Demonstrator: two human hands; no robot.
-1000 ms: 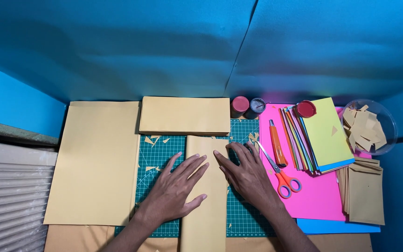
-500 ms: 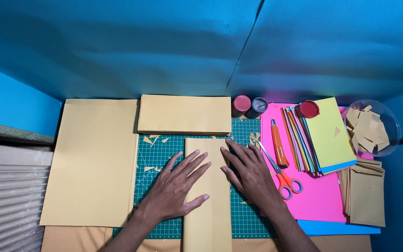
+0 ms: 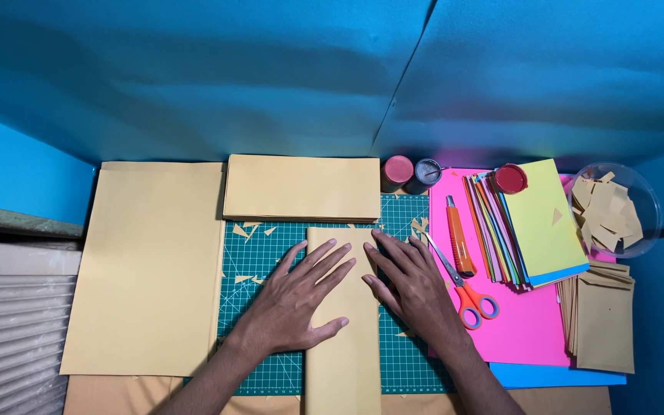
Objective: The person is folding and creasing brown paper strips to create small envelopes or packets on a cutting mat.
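Observation:
A long tan folded paper strip (image 3: 343, 353) lies upright on the green cutting mat (image 3: 263, 307). My left hand (image 3: 297, 296) rests flat on its left side, fingers spread and pointing up and to the right. My right hand (image 3: 413, 288) presses flat on the strip's upper right edge, fingers spread toward the upper left. Neither hand grips anything.
A large tan sheet (image 3: 147, 265) lies to the left and a tan stack (image 3: 301, 187) at the back. Orange scissors (image 3: 466, 292), an orange cutter (image 3: 459, 246), coloured paper (image 3: 539, 223), two small jars (image 3: 413, 173), a clear bowl of scraps (image 3: 616, 207) and tan envelopes (image 3: 601, 319) sit to the right.
Both hands have slid a little on the strip, the right hand moving slightly right and down. The strip has stayed in place.

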